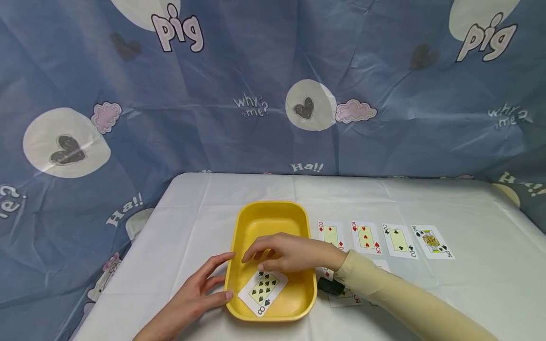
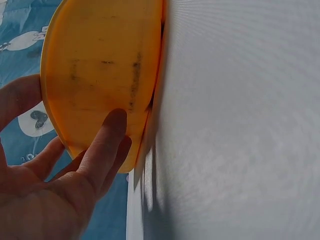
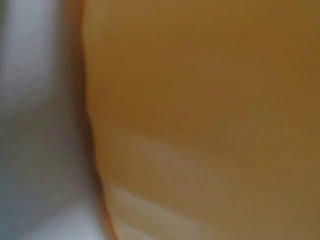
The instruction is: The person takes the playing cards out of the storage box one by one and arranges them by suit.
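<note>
A yellow plastic tray (image 1: 273, 206) stands on the table in the head view. My left hand (image 1: 200, 293) touches its left rim, thumb and fingers spread. In the left wrist view, fingertips rest near the tray's outer wall (image 2: 100, 65). Inside the tray lies an eight of spades playing card (image 1: 263, 292), slanted. My right hand (image 1: 283, 253) reaches in from the right, fingers loosely bent downward, with the thumb tip by the card's upper edge. No grip on the card is visible. Only the blurred tray side (image 3: 200, 100) shows in the right wrist view.
Right of the tray, a row holds a two of diamonds (image 1: 330, 233), a three of hearts (image 1: 366, 237), a two of clubs (image 1: 399, 241) and a king of spades (image 1: 432, 242). More cards lie partly under the right forearm. A black device (image 1: 330, 286) is at the right wrist.
</note>
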Demonstrator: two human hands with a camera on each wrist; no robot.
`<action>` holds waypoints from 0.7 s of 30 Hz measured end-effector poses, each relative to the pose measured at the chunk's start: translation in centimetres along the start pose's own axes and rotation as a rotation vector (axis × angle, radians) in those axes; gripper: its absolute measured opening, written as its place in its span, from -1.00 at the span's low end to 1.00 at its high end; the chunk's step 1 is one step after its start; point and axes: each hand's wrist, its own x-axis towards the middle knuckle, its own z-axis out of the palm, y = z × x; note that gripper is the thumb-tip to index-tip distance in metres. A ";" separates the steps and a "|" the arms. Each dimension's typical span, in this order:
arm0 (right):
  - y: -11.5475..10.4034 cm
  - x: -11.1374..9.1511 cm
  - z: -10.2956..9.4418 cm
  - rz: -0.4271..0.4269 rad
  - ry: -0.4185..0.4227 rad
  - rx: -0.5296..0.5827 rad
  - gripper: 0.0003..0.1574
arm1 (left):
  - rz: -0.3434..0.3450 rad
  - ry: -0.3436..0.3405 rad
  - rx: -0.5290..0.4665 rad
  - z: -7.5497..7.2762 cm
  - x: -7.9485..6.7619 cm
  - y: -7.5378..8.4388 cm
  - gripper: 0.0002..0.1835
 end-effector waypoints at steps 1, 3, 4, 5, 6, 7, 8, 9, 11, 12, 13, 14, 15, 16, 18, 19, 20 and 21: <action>0.1 0.3 0.0 -0.001 -0.010 -0.006 -0.61 | -0.002 0.002 0.002 0.0 0.0 0.0 -0.24; 0.2 0.6 0.0 -0.008 -0.030 -0.024 -0.60 | -0.008 0.004 0.007 0.0 0.0 0.0 -0.24; 0.2 0.8 0.0 -0.011 -0.040 -0.031 -0.60 | -0.012 0.006 0.011 -0.1 0.0 0.0 -0.24; 0.3 0.9 0.0 -0.012 -0.051 -0.032 -0.60 | -0.016 0.008 0.015 0.0 0.0 0.0 -0.24; 0.3 1.0 0.0 -0.009 -0.063 -0.032 -0.59 | -0.019 0.010 0.019 0.0 0.0 0.0 -0.24; 0.3 1.0 0.0 -0.003 -0.077 -0.027 -0.58 | -0.021 0.014 0.025 -0.1 0.0 0.0 -0.24; 0.4 1.1 0.1 0.000 -0.091 -0.033 -0.58 | -0.022 0.018 0.029 -0.1 0.0 0.0 -0.24; 0.4 1.1 0.1 0.004 -0.110 -0.035 -0.56 | -0.022 0.020 0.033 -0.1 0.0 0.0 -0.24; 0.4 1.2 0.1 0.007 -0.159 -0.066 -0.49 | -0.015 0.016 0.028 -0.1 0.0 0.0 -0.24; 0.4 1.2 0.1 0.004 -0.184 -0.089 -0.45 | -0.010 0.011 0.023 -0.1 -0.1 0.0 -0.24; 0.4 1.2 0.1 -0.002 -0.209 -0.115 -0.40 | -0.005 0.006 0.020 -0.1 -0.1 0.0 -0.24; 0.4 1.2 0.1 -0.011 -0.231 -0.145 -0.36 | -0.001 0.002 0.017 -0.1 -0.1 0.0 -0.25; 0.4 1.2 0.1 -0.016 -0.250 -0.168 -0.32 | 0.004 -0.004 0.014 -0.1 -0.1 0.0 -0.25; 0.4 1.2 0.1 -0.024 -0.264 -0.200 -0.30 | 0.007 -0.008 0.010 -0.1 -0.1 0.0 -0.25; 0.4 1.2 0.1 -0.026 -0.273 -0.239 -0.27 | 0.011 -0.011 0.017 -0.2 -0.1 -0.1 -0.25; 0.5 1.2 0.1 -0.024 -0.274 -0.251 -0.28 | 0.013 -0.011 0.021 -0.2 -0.1 -0.1 -0.25; 0.4 1.2 0.1 -0.017 -0.271 -0.259 -0.28 | 0.015 -0.011 0.023 -0.2 -0.1 -0.1 -0.26; 0.4 1.3 0.1 -0.009 -0.266 -0.267 -0.30 | 0.018 -0.012 0.026 -0.2 -0.1 -0.1 -0.26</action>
